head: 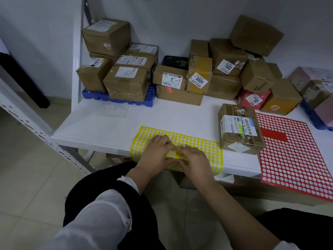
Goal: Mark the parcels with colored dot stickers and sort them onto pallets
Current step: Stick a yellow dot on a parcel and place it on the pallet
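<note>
White shelf board [108,123] under the left hand [156,152]; white perforated steel upright [27,120] far left of it; pale wall [162,15] beyond; beige tiled floor [27,177] lower left.

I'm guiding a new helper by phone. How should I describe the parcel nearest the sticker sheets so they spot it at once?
On the white table, look near the front edge, where a yellow sticker sheet and a red sticker sheet lie. The parcel sits between them. Unlike the boxes stacked along the wall, it stands alone, with a green-striped barcode label on top.
</note>
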